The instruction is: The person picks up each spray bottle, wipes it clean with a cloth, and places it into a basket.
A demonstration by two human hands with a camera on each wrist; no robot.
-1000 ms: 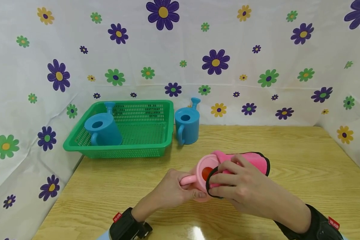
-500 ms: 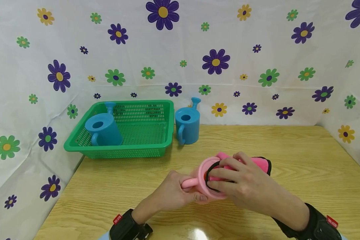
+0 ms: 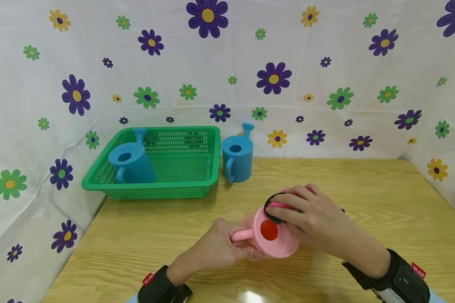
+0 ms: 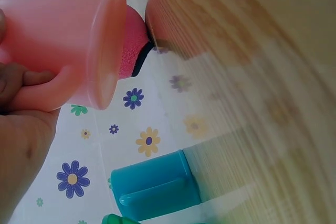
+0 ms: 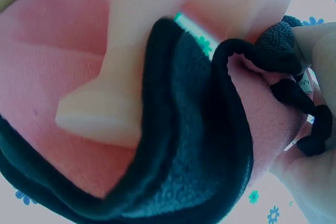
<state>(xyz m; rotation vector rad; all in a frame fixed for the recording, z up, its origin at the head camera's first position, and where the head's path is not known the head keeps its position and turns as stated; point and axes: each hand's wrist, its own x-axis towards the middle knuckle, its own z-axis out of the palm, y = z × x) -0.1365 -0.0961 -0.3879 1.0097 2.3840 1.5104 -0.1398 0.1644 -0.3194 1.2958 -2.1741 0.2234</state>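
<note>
A pink toy watering can [image 3: 282, 248] is tilted above the wooden table, its round top opening facing me and showing red inside. My left hand [image 3: 216, 246] grips it by the handle side, with the thumb on the body. In my right hand [image 3: 322, 223] is a pink cloth [image 3: 274, 214] with black edging, pinched against the far right part of the can's rim. The right wrist view shows the cloth [image 5: 197, 145] bunched around the can's pale pink spout [image 5: 102, 111]. From the left wrist, the cloth [image 4: 135, 45] pokes out past the can's rim.
A green perforated basket [image 3: 159, 191] stands at the back left with a blue watering can [image 3: 134, 168] leaning in it. Another blue watering can [image 3: 239, 162] stands upright just right of the basket. A flower-patterned curtain [image 3: 227, 50] hangs behind the table [image 3: 364, 189].
My right hand has moved the cloth from across the can's opening up to the far side of its rim, uncovering the red inside. The can has shifted slightly right.
</note>
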